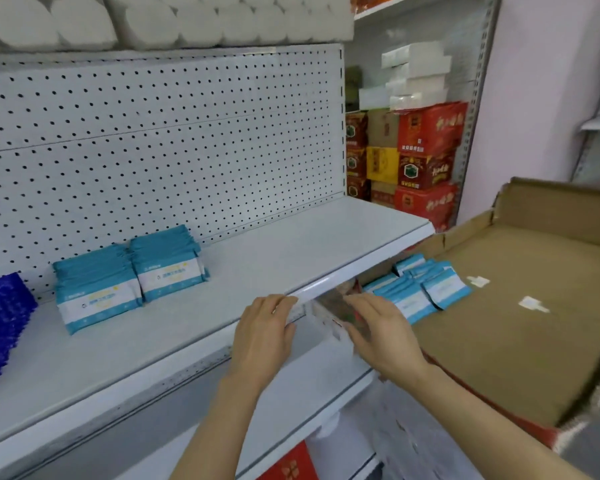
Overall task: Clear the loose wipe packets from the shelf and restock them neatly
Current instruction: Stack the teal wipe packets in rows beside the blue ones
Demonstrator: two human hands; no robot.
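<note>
**Hands at the shelf edge, wipes in two places**

Both hands reach to the front lip of the white shelf [291, 244]. The left hand [264, 336] lies with its fingers straight, the tips touching the lip; it holds nothing. The right hand [378, 332] also has its fingers stretched out, in front of a blurred clear strip hanging under the lip; whether it grips anything I cannot tell.

Two neat stacks of teal wipes [129, 275] stand on the shelf near the pegboard [160, 133], left of the hands, beside a blue pack [0, 327]. More wipes, loose [420, 289], lie in the open box [520, 327] to the right, just beyond the right hand.
</note>
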